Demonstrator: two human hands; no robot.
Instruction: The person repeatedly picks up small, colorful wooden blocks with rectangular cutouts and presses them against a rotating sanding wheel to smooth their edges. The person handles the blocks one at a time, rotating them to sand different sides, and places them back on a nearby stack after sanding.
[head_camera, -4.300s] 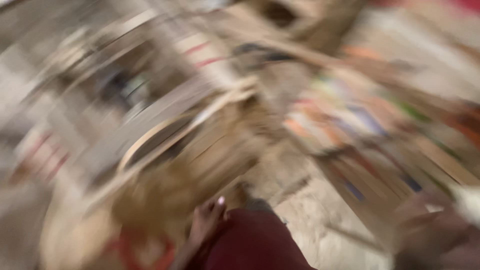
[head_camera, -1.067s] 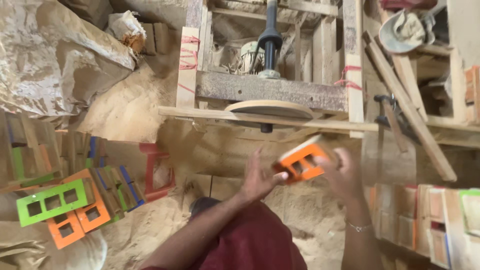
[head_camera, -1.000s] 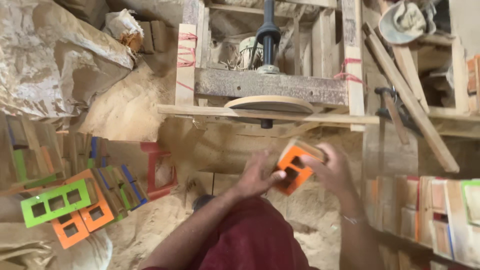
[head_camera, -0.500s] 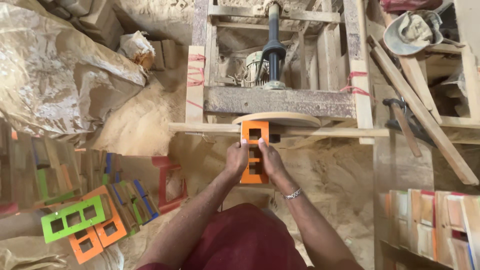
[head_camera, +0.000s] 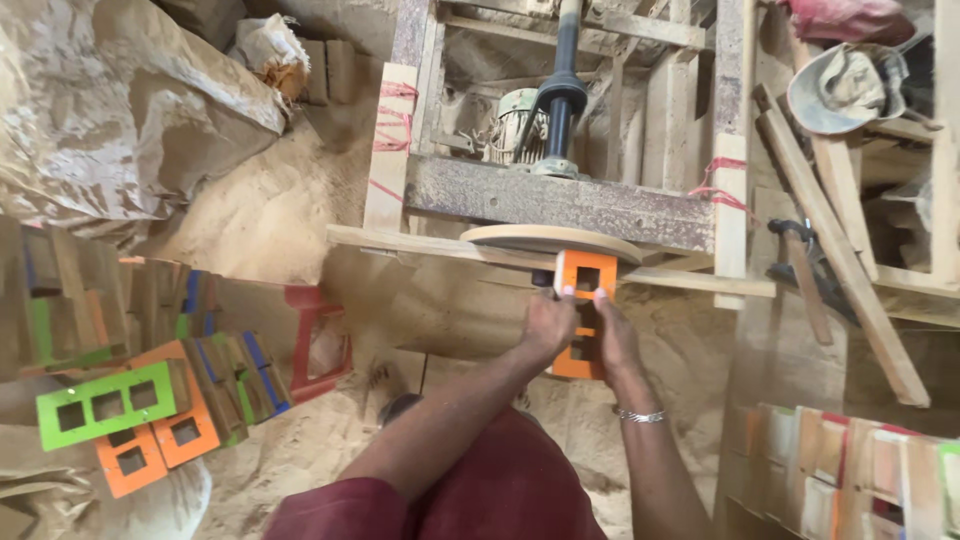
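An orange wooden frame piece (head_camera: 585, 277) with square cut-outs stands upright, its top end against the edge of a flat round wooden disc (head_camera: 550, 240) on a machine. My left hand (head_camera: 548, 325) grips its left side. My right hand (head_camera: 614, 338) grips its right side; a bracelet is on that wrist. A dark vertical shaft (head_camera: 560, 95) rises from the machine's wooden frame (head_camera: 560, 200) above the disc.
Sawdust (head_camera: 260, 210) is heaped at the left and covers the floor. A stack of painted frame pieces, green (head_camera: 105, 405) and orange (head_camera: 165, 440), lies at lower left. More painted pieces (head_camera: 850, 470) stand at lower right. Leaning planks (head_camera: 840, 250) and a hat (head_camera: 845, 90) are at the right.
Both hands have turned the orange piece upright, brought it to the middle and raised its top end to the disc's edge. The view has steadied and shifted a little.
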